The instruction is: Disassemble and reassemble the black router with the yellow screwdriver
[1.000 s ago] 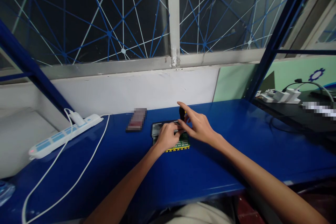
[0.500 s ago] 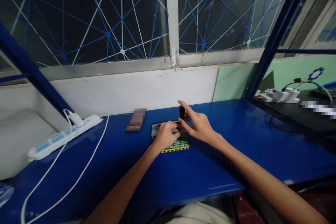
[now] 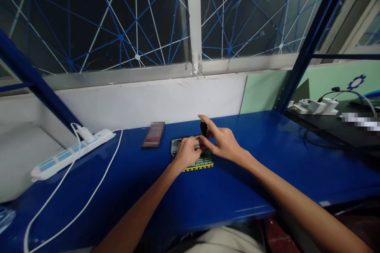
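Observation:
My right hand (image 3: 224, 141) is closed around an upright screwdriver (image 3: 203, 128) with a black and yellow handle. Its index finger reaches over the handle's top, and the shaft is hidden by fingers. My left hand (image 3: 187, 151) is bent over a small case, fingertips together beside the screwdriver's lower end; whatever they pinch is out of sight. Under both hands lies the case (image 3: 175, 148), with a dark rim and a clear window at its far left. A green panel (image 3: 204, 161) with rows of pale marks and a yellow toothed edge forms its near side.
On the blue table (image 3: 237, 189), a blurred-out phone-like slab (image 3: 153, 135) lies left of the case. A white power strip (image 3: 73, 154) with a looping white cable (image 3: 97, 189) occupies the far left. Blue posts and a wall with windows stand behind.
My right hand and the screwdriver have shifted slightly left, and the handle shows more of its dark side. The left hand and the case stay nearly in place.

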A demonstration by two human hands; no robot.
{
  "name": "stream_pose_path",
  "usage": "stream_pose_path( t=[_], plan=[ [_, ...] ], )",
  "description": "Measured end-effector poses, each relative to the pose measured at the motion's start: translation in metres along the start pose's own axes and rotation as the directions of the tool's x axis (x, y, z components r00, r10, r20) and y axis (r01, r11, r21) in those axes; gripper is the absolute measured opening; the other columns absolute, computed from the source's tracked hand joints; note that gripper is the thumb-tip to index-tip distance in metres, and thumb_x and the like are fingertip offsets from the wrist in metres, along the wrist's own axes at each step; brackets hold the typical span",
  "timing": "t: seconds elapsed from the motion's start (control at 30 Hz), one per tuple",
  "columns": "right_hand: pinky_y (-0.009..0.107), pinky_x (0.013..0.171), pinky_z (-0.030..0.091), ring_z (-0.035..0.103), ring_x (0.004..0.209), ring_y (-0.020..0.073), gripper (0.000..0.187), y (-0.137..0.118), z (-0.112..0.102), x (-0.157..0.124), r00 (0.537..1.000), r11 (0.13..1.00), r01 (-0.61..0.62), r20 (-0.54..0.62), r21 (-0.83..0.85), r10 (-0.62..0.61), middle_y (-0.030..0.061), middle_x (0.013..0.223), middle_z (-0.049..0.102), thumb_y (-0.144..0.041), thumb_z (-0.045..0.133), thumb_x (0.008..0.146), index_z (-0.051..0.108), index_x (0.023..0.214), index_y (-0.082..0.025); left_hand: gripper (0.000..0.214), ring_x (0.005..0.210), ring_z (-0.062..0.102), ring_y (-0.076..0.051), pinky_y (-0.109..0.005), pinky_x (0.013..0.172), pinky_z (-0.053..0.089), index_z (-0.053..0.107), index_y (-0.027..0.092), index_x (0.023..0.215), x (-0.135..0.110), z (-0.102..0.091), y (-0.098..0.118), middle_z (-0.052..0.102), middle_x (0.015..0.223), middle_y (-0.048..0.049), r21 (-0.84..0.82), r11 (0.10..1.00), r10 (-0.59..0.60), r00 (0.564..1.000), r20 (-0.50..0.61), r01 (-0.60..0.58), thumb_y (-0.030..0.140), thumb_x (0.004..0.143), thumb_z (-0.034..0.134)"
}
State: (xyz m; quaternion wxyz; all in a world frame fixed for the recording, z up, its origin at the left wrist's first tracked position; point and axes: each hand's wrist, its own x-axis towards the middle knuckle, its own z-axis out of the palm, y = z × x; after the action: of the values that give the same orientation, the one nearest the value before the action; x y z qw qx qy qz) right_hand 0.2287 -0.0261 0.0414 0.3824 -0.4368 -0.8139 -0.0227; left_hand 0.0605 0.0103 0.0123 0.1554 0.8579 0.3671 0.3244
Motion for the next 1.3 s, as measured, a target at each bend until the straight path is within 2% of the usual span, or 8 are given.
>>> stream_pose_path(
  t=[0.23,0.43,0.8,0.93,1.07,1.17,1.3],
  plan=[
    [0.031,0.059,0.042,0.063,0.066,0.0187,0.065,0.0027,0.0004,0.0003,1.000,1.000,-0.007,-0.004,-0.026,0.007,0.0027,0.077,0.068,-0.031,0.043,0.089,0.021,0.149,-0.021,0.019,0.085,0.067,-0.019,-0.026,0.076,0.048,0.075,0.022,0.079,0.0010,-0.0007,-0.0011,0.074,0.090,-0.0022,0.038,0.999,0.003,0.998,0.056,-0.005,0.025,0.087,0.058],
    [0.030,0.058,0.041,0.062,0.064,0.0184,0.065,0.0020,-0.0006,0.0005,1.000,0.999,-0.004,-0.007,-0.035,0.004,0.0021,0.077,0.067,-0.031,0.042,0.089,0.022,0.149,-0.020,0.020,0.078,0.066,-0.017,-0.024,0.070,0.046,0.073,0.020,0.074,0.0010,-0.0024,0.0026,0.074,0.089,-0.0020,0.061,0.998,0.022,0.998,0.065,-0.026,0.018,0.085,0.057],
    [0.030,0.058,0.041,0.062,0.065,0.0183,0.064,0.0017,0.0007,-0.0003,1.000,0.999,-0.017,0.003,-0.039,0.017,0.0024,0.077,0.067,-0.032,0.042,0.089,0.021,0.149,-0.021,0.025,0.071,0.064,-0.016,-0.024,0.065,0.041,0.071,0.018,0.068,0.0022,-0.0002,-0.0013,0.072,0.080,-0.0017,0.110,0.993,0.043,0.996,0.078,-0.052,0.017,0.087,0.055],
    [0.030,0.059,0.041,0.062,0.066,0.0183,0.065,0.0027,0.0014,-0.0009,1.000,0.999,-0.015,0.005,-0.036,0.015,0.0024,0.078,0.067,-0.031,0.042,0.089,0.020,0.149,-0.021,0.025,0.068,0.064,-0.016,-0.025,0.066,0.041,0.071,0.018,0.066,0.0028,-0.0005,-0.0006,0.071,0.076,-0.0023,0.147,0.986,0.068,0.995,0.070,-0.078,0.018,0.086,0.056],
    [0.030,0.059,0.040,0.062,0.066,0.0183,0.065,0.0024,0.0016,-0.0007,1.000,0.999,-0.021,0.004,-0.036,0.021,0.0022,0.078,0.067,-0.030,0.042,0.089,0.020,0.149,-0.021,0.021,0.074,0.066,-0.018,-0.027,0.069,0.042,0.074,0.020,0.073,0.0027,0.0007,-0.0026,0.073,0.083,-0.0023,0.140,0.985,0.098,0.993,0.060,-0.105,0.017,0.086,0.057],
    [0.030,0.057,0.039,0.061,0.063,0.0181,0.064,0.0023,0.0019,0.0005,0.999,0.998,-0.034,0.002,-0.051,0.034,0.0025,0.076,0.066,-0.031,0.042,0.089,0.022,0.149,-0.021,0.020,0.080,0.066,-0.019,-0.028,0.073,0.043,0.075,0.022,0.077,0.0025,0.0011,-0.0033,0.073,0.087,-0.0018,0.146,0.984,0.090,0.994,0.057,-0.097,0.019,0.087,0.058],
    [0.029,0.055,0.038,0.061,0.060,0.0179,0.061,0.0036,0.0034,0.0015,0.998,0.995,-0.066,-0.012,-0.074,0.065,0.0027,0.073,0.066,-0.035,0.044,0.090,0.026,0.147,-0.020,0.020,0.079,0.065,-0.019,-0.030,0.074,0.043,0.074,0.022,0.075,0.0022,0.0006,-0.0014,0.073,0.084,-0.0014,0.168,0.982,0.080,0.995,0.064,-0.090,0.020,0.087,0.058]
  ],
)
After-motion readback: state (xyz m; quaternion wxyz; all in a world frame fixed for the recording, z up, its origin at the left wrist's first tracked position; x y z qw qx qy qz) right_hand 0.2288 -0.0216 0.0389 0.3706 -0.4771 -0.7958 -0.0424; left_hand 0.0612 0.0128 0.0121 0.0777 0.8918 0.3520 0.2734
